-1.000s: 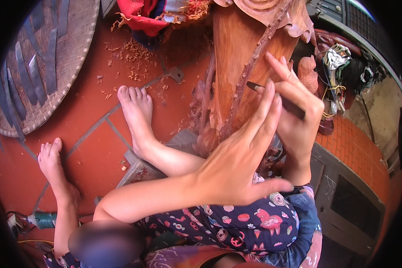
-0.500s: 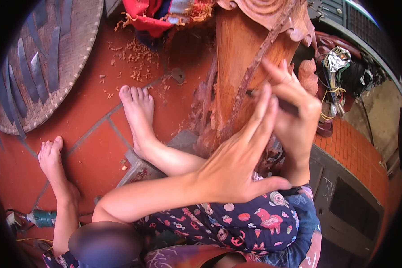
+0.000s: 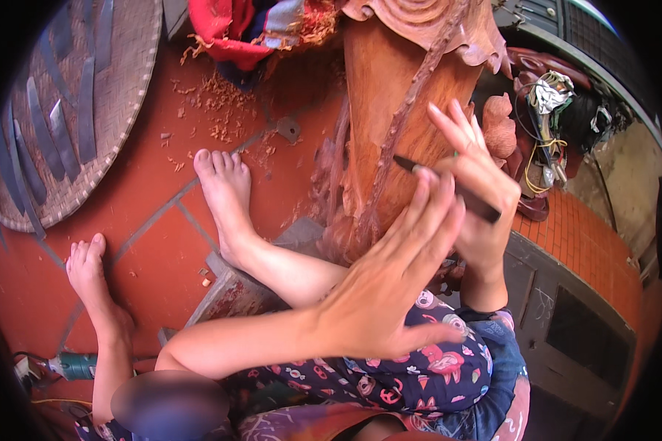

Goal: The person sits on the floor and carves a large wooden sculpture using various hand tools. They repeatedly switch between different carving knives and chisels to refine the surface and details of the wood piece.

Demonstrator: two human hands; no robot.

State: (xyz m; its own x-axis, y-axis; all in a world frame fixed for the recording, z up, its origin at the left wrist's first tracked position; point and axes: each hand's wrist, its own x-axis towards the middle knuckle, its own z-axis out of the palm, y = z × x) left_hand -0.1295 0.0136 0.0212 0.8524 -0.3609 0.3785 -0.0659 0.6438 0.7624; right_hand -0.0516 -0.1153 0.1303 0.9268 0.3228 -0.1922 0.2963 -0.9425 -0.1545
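Note:
My right hand (image 3: 485, 184) is raised at the right, next to a carved reddish-brown wooden piece (image 3: 371, 81). Its fingers stretch upward, and a dark, flat carving chisel (image 3: 484, 208) lies against its palm. The chisel's narrow tip points left toward a knobbly raised branch (image 3: 403, 114) on the wood. My left hand (image 3: 390, 290) reaches across from the left, flat, with its fingers straight and thumb apart. Its fingertips overlap the chisel's middle; whether they press on it I cannot tell. The grip of my right thumb is hidden.
A round woven tray (image 3: 59, 198) with several dark metal strips lies at the upper left. Shavings (image 3: 224, 95) litter the red tile floor. My bare foot (image 3: 224, 191) rests near the wood. Red cloth (image 3: 221, 33) is behind, a green power tool (image 3: 73, 365) lower left, cords (image 3: 548, 158) right.
My right hand and the chisel, blurred before, now show clearly. The left hand has shifted slightly lower, and its fingertips lie closer across the chisel. The whole view has shifted a little.

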